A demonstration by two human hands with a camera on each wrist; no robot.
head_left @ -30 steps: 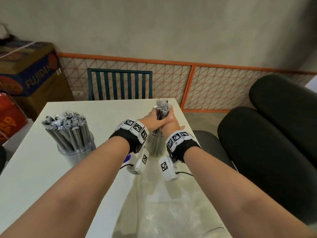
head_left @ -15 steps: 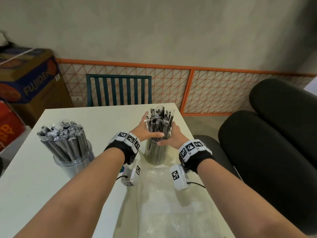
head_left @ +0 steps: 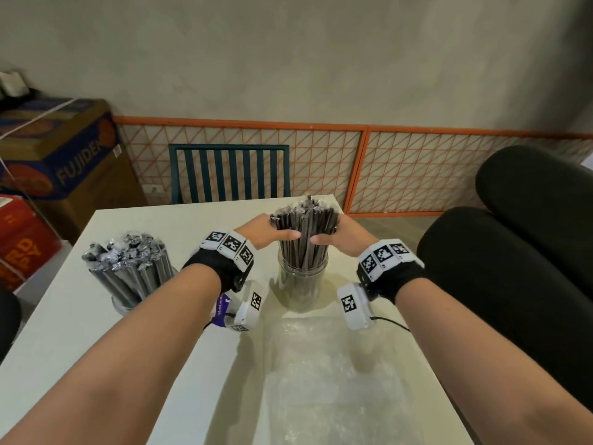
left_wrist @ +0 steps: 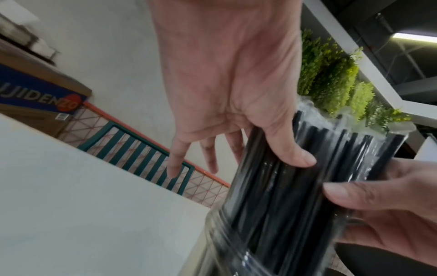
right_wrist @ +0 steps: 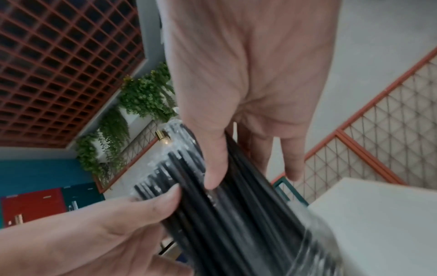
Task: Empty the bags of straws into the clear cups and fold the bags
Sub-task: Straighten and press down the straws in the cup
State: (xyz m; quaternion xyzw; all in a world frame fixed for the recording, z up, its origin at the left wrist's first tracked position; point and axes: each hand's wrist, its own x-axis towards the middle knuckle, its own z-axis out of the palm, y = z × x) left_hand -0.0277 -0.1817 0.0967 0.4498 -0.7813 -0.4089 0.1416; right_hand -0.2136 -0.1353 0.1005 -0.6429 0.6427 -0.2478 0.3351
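A clear cup (head_left: 301, 285) stands at the right of the white table (head_left: 73, 332), with a bundle of black wrapped straws (head_left: 303, 231) upright in it. My left hand (head_left: 272, 231) holds the bundle from the left, thumb across the front. From the right, my right hand (head_left: 341, 236) holds it the same way. In the left wrist view the thumb of my left hand (left_wrist: 236, 112) presses the straws (left_wrist: 283, 196) above the cup (left_wrist: 236, 252). My right hand (right_wrist: 248, 112) does likewise on the straws (right_wrist: 236, 214). An empty clear bag (head_left: 327, 380) lies flat before the cup.
A second clear cup (head_left: 128, 305) packed with straws (head_left: 126, 264) stands at the table's left. Behind the table are a teal chair (head_left: 229, 175) and an orange mesh fence (head_left: 417, 168). Cardboard boxes (head_left: 64, 162) stand left; black cushions (head_left: 513, 268) lie right.
Both hands came down from a tight clasp at the bundle's top and moved apart to its sides. The straws have sunk into the cup and fanned out.
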